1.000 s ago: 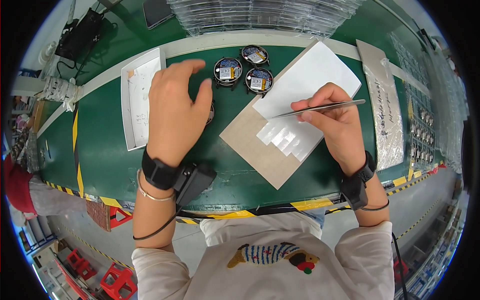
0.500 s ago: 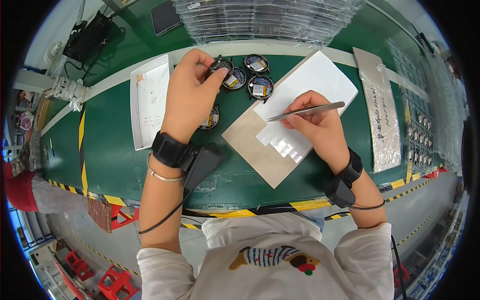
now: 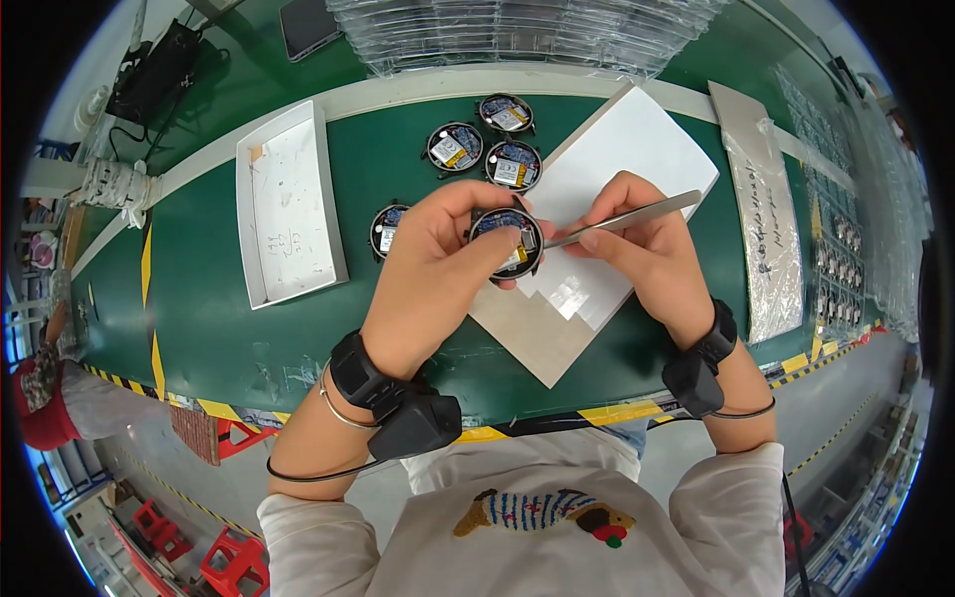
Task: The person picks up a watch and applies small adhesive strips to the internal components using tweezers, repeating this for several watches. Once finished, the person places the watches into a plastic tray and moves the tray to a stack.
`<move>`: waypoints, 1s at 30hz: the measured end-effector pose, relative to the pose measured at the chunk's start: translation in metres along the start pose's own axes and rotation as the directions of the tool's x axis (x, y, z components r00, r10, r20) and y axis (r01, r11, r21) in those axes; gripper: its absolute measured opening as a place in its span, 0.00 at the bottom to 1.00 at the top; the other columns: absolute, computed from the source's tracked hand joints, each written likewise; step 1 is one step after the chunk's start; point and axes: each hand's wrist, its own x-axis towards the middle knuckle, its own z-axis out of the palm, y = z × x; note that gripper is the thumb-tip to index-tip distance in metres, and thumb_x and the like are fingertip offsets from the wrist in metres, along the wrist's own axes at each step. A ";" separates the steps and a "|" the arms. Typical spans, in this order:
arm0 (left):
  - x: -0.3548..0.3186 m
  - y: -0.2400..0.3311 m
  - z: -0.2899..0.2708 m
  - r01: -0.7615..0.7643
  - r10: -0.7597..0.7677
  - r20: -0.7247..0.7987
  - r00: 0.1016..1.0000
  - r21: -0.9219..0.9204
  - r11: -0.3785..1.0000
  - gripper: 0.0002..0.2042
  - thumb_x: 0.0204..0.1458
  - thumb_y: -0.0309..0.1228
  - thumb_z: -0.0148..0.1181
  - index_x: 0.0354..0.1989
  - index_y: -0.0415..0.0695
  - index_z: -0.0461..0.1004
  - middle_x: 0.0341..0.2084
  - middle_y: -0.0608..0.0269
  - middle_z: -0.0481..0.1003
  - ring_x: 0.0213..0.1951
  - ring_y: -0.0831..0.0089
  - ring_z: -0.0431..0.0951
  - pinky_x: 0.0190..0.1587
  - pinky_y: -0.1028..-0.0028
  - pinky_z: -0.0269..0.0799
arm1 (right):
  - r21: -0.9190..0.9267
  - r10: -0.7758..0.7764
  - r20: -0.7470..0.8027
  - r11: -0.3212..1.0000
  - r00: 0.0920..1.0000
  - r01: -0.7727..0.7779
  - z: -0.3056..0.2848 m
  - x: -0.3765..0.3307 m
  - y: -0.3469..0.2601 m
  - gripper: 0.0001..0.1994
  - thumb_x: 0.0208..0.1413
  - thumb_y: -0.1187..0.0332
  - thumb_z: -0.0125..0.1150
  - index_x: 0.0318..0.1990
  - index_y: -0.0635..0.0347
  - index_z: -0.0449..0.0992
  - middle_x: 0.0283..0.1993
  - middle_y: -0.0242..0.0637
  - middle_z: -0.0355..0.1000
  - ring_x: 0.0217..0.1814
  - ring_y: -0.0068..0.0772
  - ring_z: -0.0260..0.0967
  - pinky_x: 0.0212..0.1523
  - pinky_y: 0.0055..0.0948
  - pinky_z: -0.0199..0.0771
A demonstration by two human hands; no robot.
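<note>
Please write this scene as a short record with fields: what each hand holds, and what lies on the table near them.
left hand: holds a round black module above the table
right hand: holds metal tweezers, tip at the module
under hands: white sheet on a grey board
near: four more round modules, a white tray
surface: green table

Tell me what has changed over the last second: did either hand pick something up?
The left hand reached up to the round black modules, took hold of one and brought this round module back over the grey card. The right hand swung its tweezers across so the tip meets it. Three modules by the white sheet, a fourth beside the left hand and the white tray stayed put.
</note>
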 end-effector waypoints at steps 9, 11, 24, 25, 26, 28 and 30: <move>0.004 0.000 -0.005 0.039 -0.041 0.015 0.999 0.092 0.995 0.08 0.52 0.24 0.52 0.40 0.38 0.72 0.32 0.57 0.78 0.31 0.78 0.77 0.27 0.82 0.67 | 0.124 0.039 -0.064 0.992 0.997 -0.031 0.002 -0.001 -0.003 0.06 0.53 0.80 0.55 0.36 0.64 0.65 0.36 0.33 0.68 0.41 0.24 0.71 0.45 0.22 0.75; 0.005 0.002 -0.006 0.047 -0.046 -0.013 0.999 0.107 0.993 0.07 0.50 0.23 0.53 0.37 0.36 0.73 0.29 0.61 0.78 0.30 0.81 0.77 0.28 0.83 0.71 | 0.112 0.003 -0.073 0.994 0.997 0.005 0.003 -0.001 -0.004 0.06 0.53 0.81 0.55 0.36 0.64 0.65 0.36 0.33 0.67 0.41 0.23 0.71 0.45 0.22 0.75; 0.006 -0.015 0.000 -0.114 0.139 -0.019 0.990 0.469 0.876 0.05 0.47 0.22 0.55 0.31 0.35 0.73 0.21 0.66 0.75 0.22 0.87 0.68 0.25 0.85 0.61 | -0.038 -0.080 -0.087 0.996 0.993 0.077 0.000 -0.003 -0.002 0.05 0.54 0.80 0.53 0.35 0.65 0.65 0.36 0.36 0.68 0.42 0.29 0.73 0.45 0.25 0.76; 0.006 -0.013 0.000 -0.114 0.138 -0.018 0.990 0.468 0.876 0.05 0.47 0.22 0.55 0.31 0.35 0.73 0.21 0.66 0.75 0.22 0.87 0.68 0.25 0.85 0.61 | -0.038 -0.080 -0.088 0.996 0.993 0.077 0.000 -0.003 -0.002 0.05 0.54 0.80 0.53 0.35 0.65 0.65 0.36 0.36 0.68 0.42 0.29 0.73 0.45 0.25 0.76; 0.006 -0.012 0.000 -0.087 0.104 -0.014 0.995 0.445 0.892 0.05 0.47 0.22 0.55 0.32 0.34 0.73 0.22 0.66 0.75 0.23 0.87 0.69 0.25 0.85 0.62 | -0.009 -0.118 -0.127 0.993 0.985 0.118 -0.001 -0.004 -0.002 0.05 0.54 0.80 0.53 0.36 0.64 0.65 0.36 0.36 0.68 0.43 0.30 0.73 0.45 0.27 0.76; 0.007 -0.010 -0.001 -0.031 0.035 -0.003 0.999 0.396 0.918 0.06 0.49 0.21 0.54 0.34 0.34 0.73 0.23 0.66 0.75 0.25 0.86 0.70 0.26 0.84 0.65 | 0.044 -0.191 -0.205 0.978 0.960 0.204 -0.001 -0.004 -0.004 0.05 0.54 0.79 0.52 0.36 0.64 0.64 0.37 0.37 0.68 0.44 0.33 0.73 0.46 0.29 0.77; 0.007 -0.012 -0.002 -0.020 0.024 -0.011 1.000 0.281 0.959 0.06 0.50 0.21 0.54 0.36 0.34 0.72 0.26 0.65 0.75 0.26 0.85 0.71 0.28 0.83 0.67 | 0.091 -0.181 -0.183 0.976 0.966 0.200 0.002 -0.006 -0.006 0.05 0.55 0.79 0.52 0.36 0.64 0.63 0.37 0.38 0.67 0.44 0.36 0.73 0.46 0.31 0.77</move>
